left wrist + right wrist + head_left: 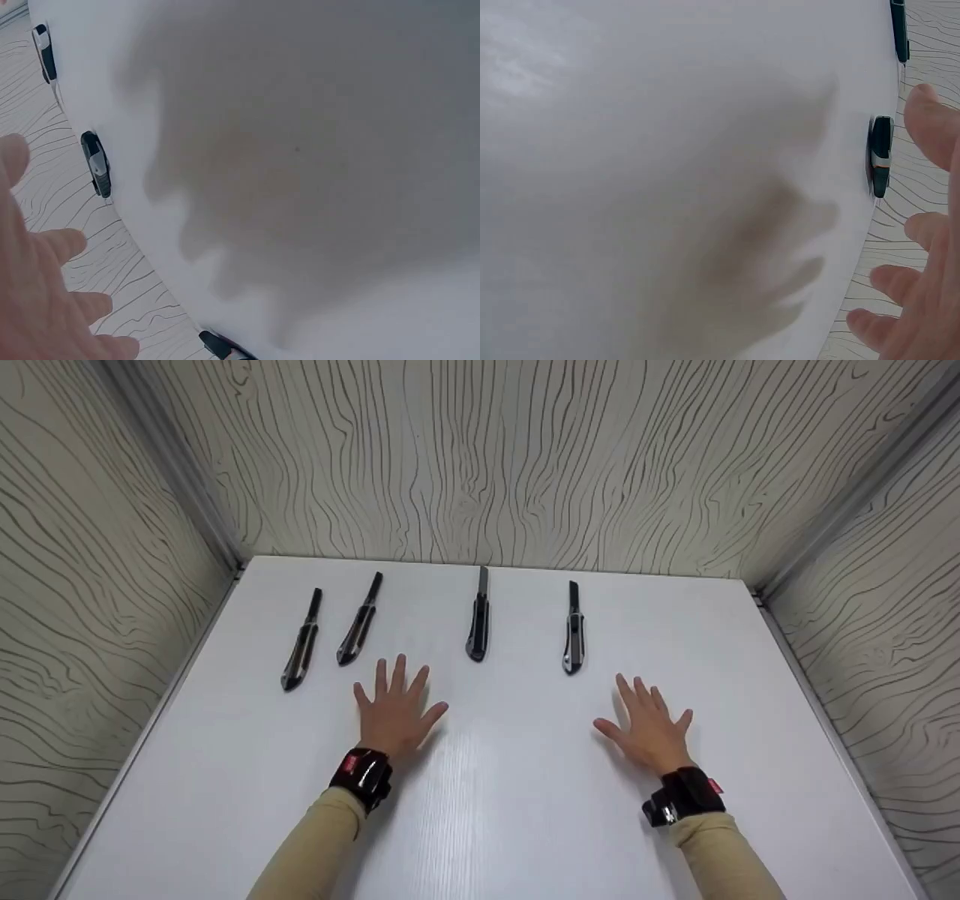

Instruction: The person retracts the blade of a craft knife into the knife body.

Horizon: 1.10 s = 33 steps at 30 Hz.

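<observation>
Several utility knives lie in a loose row along the far part of the white table, blades pointing away. At the far left is one knife (pixel 299 651), and beside it a second knife (pixel 358 631), both slanted. A third knife (pixel 479 624) lies near the middle, its long silvery blade reaching the back edge. The rightmost knife (pixel 575 639) has a grey strip along its handle. My left hand (pixel 391 721) is spread palm down, fingertips just short of the second knife. My right hand (pixel 651 731) is likewise spread, nearest the rightmost knife. Both hands hold nothing.
The white table (pixel 510 810) meets a wood-grain patterned back wall (pixel 480 465), with similar panels at both sides. Each wrist wears a black camera band, the left band (pixel 362 777) and the right band (pixel 686 795). Shadows of the hands fall on the tabletop.
</observation>
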{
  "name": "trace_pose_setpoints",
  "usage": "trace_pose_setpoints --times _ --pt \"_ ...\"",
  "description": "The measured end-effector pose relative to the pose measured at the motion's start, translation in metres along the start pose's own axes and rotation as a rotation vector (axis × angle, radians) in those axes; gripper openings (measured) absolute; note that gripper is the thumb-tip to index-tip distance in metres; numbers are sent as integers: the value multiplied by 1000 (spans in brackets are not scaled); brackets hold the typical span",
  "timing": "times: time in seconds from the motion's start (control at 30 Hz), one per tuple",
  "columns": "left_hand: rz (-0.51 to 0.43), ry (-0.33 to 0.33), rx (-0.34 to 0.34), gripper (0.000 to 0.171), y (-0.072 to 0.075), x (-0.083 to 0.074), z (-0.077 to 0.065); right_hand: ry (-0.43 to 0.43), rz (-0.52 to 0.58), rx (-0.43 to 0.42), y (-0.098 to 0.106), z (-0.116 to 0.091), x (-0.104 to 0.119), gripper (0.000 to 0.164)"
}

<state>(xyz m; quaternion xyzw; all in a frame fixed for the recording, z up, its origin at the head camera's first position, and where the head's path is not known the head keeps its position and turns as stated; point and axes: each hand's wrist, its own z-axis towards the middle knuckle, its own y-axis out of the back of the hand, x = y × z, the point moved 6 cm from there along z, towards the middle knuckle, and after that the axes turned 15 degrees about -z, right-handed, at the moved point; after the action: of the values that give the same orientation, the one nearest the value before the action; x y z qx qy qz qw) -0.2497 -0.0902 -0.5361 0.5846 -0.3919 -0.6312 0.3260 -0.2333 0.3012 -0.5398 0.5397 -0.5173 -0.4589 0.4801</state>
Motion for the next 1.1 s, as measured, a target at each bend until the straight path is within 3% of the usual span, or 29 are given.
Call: trace_pose_setpoints --times 0.33,0.57,0.73,0.9,1.1 --pt "-90 34 130 60 22 -17 6 69 1 93 26 6 1 74" --pt "-133 -9 184 40 33 -36 12 60 -13 138 41 10 5 54" --pt "-120 -35 251 34 37 -50 18 50 -24 165 49 13 10 43" --pt "-90 -34 310 35 39 -65 27 63 -36 166 57 17 14 42" --pt "-61 -52 332 33 37 -78 36 54 -52 152 63 23 18 42"
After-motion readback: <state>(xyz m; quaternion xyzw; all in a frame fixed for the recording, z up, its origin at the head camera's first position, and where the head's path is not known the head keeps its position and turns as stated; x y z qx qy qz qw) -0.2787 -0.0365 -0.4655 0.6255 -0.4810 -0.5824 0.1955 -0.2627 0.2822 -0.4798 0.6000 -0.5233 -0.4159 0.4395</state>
